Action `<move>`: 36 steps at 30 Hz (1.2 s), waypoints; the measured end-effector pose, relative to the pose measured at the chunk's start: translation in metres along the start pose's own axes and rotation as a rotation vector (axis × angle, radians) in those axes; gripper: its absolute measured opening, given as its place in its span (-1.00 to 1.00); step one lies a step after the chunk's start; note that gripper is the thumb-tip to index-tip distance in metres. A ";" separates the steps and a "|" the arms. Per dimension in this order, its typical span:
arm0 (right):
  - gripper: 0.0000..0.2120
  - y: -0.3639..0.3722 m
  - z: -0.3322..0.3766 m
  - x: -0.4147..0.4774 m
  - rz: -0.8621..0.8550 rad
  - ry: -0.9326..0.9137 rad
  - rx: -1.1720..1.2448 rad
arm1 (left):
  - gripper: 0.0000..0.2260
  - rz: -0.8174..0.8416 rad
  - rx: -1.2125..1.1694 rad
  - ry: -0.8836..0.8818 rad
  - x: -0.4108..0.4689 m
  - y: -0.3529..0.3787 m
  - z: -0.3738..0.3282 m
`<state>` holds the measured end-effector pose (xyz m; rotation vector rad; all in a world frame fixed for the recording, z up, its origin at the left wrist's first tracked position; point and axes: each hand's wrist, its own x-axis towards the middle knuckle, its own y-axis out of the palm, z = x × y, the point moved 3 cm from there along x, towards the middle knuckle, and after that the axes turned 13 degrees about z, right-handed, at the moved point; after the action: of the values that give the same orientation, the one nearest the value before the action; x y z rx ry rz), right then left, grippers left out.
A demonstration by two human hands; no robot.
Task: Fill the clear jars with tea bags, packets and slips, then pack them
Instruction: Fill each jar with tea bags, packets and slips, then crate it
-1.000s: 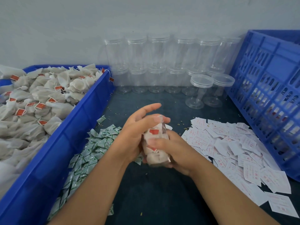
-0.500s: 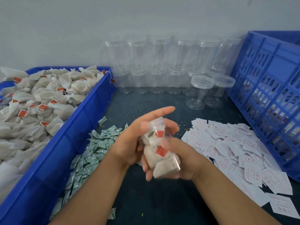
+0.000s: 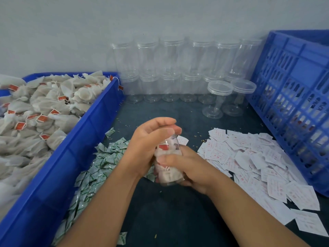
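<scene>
Open dark table (image 3: 178,211) between blue bin (image 3: 74,166) and crate (image 3: 293,104); jars (image 3: 169,68) block the back

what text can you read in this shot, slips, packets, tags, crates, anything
No text is legible anywhere.
Slips: red print, too blurred to read.
Packets: green print, too small to read.
Tags on the tea bags: red, no lettering can be made out.
Tag inside the held jar: red, blurred.
Crate, bin, empty jars: no text visible.
</scene>
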<state>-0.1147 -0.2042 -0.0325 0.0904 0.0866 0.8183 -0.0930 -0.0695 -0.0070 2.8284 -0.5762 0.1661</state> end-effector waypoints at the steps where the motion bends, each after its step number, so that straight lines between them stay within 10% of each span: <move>1: -0.64 0.000 0.000 0.000 0.003 0.026 -0.008 | -0.72 -0.007 -0.021 -0.004 0.000 0.001 -0.001; 7: -0.65 -0.006 0.007 0.000 -0.285 -0.039 -0.489 | -0.57 -0.104 0.056 -0.057 0.000 0.007 0.004; 13: -0.76 -0.013 0.007 -0.003 -0.056 -0.024 -0.295 | -0.57 0.001 0.119 0.023 -0.002 0.008 0.000; 19: -0.36 -0.024 0.012 -0.008 -0.205 -0.100 -0.279 | -0.45 0.013 0.068 0.108 0.000 0.008 0.006; 21: -0.60 -0.023 0.026 -0.012 -0.283 -0.172 -0.380 | -0.46 -0.097 0.189 0.107 0.001 0.012 0.008; 29: -0.40 -0.050 0.098 -0.044 -0.600 -0.082 -0.787 | -0.75 -0.175 0.550 0.229 0.000 0.028 0.008; 36: -0.35 -0.100 0.219 -0.121 -0.872 0.039 -1.135 | -0.88 0.133 0.994 0.268 -0.006 0.059 0.010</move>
<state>-0.1000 -0.3707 0.1783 -0.9762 -0.2945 -0.0907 -0.1213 -0.1231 -0.0048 3.5679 -0.7694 1.1147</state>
